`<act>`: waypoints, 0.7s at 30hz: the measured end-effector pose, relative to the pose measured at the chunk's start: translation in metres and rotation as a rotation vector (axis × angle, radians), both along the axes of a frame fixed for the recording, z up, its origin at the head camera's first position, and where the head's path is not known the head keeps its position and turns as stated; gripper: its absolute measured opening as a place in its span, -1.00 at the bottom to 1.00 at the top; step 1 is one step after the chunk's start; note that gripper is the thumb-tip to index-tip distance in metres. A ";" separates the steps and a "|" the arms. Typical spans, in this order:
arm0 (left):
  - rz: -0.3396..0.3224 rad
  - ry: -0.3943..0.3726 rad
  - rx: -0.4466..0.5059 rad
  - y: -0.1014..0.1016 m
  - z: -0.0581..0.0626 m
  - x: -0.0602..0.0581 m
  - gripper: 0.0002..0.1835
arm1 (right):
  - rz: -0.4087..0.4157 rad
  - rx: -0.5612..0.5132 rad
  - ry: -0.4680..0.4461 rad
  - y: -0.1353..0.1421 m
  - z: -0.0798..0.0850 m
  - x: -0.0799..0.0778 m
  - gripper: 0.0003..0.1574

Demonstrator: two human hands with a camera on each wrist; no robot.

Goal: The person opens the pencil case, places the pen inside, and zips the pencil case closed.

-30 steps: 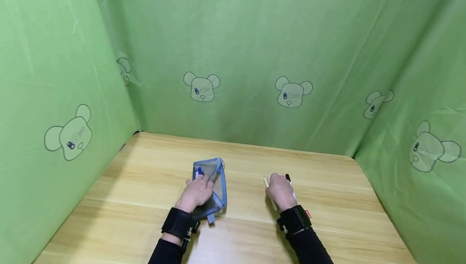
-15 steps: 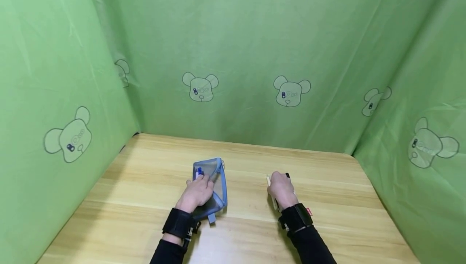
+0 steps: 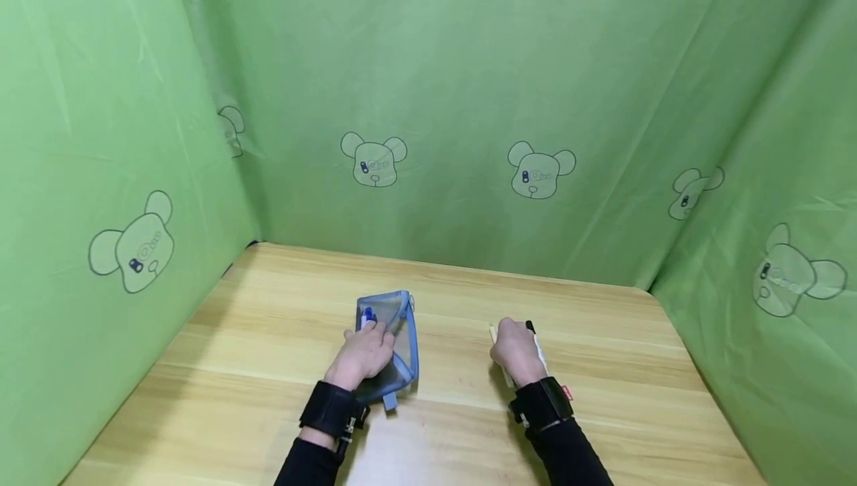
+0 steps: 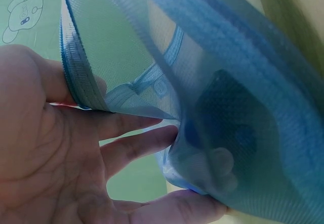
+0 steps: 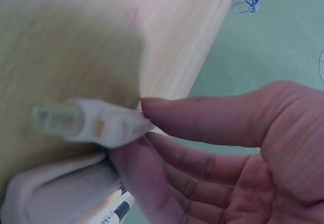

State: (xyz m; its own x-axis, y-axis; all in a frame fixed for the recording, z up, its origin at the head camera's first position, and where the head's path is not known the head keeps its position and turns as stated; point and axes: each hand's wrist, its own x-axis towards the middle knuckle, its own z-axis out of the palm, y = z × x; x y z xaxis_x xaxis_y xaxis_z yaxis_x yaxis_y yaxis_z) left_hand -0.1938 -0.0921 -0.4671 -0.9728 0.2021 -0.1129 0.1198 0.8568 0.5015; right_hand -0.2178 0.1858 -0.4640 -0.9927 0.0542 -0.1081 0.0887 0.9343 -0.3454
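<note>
A blue mesh pencil case (image 3: 411,348) lies on the table with its zip edge parted. My left hand (image 3: 364,358) holds it, fingers at the zip edge and against the mesh (image 4: 126,42). Blue-tipped pens (image 3: 367,316) show inside its far end. Farther right, my right hand (image 3: 517,350) pinches a slim white pen (image 5: 111,125) with a clear end between thumb and forefinger. Just under it in the right wrist view is a pale rounded thing (image 5: 66,191), partly cut off. A white pen with a black end (image 3: 538,344) shows beyond the hand's right side.
The wooden table (image 3: 268,322) has green cloth walls (image 3: 455,99) printed with bear heads behind it and on both sides. A small red tag (image 3: 567,393) sticks out beside the right wrist. Another white-and-black pen (image 5: 121,209) lies under the right hand.
The right hand shifts only slightly and keeps its pinch on the white pen. The left hand and the pencil case stay in place. The head view sways a little.
</note>
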 end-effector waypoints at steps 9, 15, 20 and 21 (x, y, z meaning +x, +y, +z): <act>-0.003 -0.010 0.004 -0.001 0.001 0.000 -0.42 | 0.009 -0.007 -0.004 -0.003 -0.003 -0.001 -0.85; -0.005 -0.027 0.014 -0.003 0.000 0.001 -0.42 | 0.023 -0.031 -0.013 -0.003 -0.003 -0.001 -0.83; -0.002 0.015 0.015 -0.003 -0.001 0.000 -0.44 | 0.049 -0.032 -0.013 -0.002 0.000 -0.003 -0.66; -0.001 0.025 0.014 -0.003 0.000 0.000 -0.44 | 0.056 -0.031 -0.006 -0.002 0.001 -0.005 -0.61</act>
State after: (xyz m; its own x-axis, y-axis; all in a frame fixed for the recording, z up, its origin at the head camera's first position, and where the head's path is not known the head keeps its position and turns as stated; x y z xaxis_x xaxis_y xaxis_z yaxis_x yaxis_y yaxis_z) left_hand -0.1936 -0.0948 -0.4674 -0.9752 0.2041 -0.0853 0.1333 0.8498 0.5100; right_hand -0.2224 0.1839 -0.4627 -0.9933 -0.0054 -0.1153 0.0384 0.9266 -0.3742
